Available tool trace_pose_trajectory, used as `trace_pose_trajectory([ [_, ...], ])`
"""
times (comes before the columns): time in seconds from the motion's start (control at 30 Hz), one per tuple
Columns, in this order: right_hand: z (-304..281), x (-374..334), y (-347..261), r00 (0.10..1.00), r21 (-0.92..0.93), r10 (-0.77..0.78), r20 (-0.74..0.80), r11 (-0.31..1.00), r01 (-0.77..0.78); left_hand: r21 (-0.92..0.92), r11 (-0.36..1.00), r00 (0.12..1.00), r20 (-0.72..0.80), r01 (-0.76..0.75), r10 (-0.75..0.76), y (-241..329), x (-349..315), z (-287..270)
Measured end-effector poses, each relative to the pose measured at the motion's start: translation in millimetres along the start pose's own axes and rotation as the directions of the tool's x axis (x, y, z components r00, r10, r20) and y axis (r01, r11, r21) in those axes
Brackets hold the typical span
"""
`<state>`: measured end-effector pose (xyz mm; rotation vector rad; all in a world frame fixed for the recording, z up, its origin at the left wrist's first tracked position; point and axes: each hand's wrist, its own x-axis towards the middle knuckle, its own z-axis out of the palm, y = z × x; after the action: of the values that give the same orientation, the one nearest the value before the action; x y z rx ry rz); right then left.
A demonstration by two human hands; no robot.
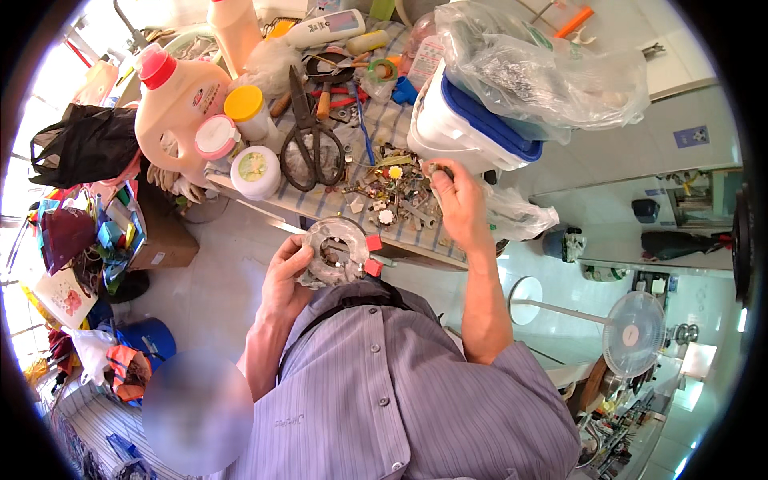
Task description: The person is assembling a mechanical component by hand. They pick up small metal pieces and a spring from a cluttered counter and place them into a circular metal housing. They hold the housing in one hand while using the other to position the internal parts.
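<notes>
In front of my shirt, my left hand point(286, 270) grips the left side of a clear, ring-shaped plastic part point(354, 235), thumb on top. Two red blocks point(374, 254) stick out on its right side. My right hand point(460, 202) is raised at the table's right, beside a pile of small metal parts point(406, 180). Its thumb and fingers are pinched together around something small and dark, too hidden to name. A yellow flower-shaped piece point(395, 172) and a white one point(386, 217) lie among the loose parts.
Large black scissors point(308, 136) lie left of the pile, beside a round white tub point(255, 173) and a yellow-lidded jar point(249, 110). Behind my right hand stands a white bucket point(448, 120) with a blue rim, plastic bags on top. A big detergent bottle point(178, 108) stands at the left.
</notes>
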<state>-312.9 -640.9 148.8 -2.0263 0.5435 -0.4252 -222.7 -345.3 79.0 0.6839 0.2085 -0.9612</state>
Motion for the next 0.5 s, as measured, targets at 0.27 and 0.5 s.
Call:
trace_pose_trajectory([
  [0.27,0,2,2,0.998,0.379,0.059,-0.029,0.924,-0.043,0.043,0.999,0.996,0.091,0.02,-0.024,4,9,33],
  [0.5,4,1,8,0.965,0.486,0.114,0.237,0.846,-0.219,0.286,0.953,0.914,0.35,0.103,-0.204,3,51,61],
])
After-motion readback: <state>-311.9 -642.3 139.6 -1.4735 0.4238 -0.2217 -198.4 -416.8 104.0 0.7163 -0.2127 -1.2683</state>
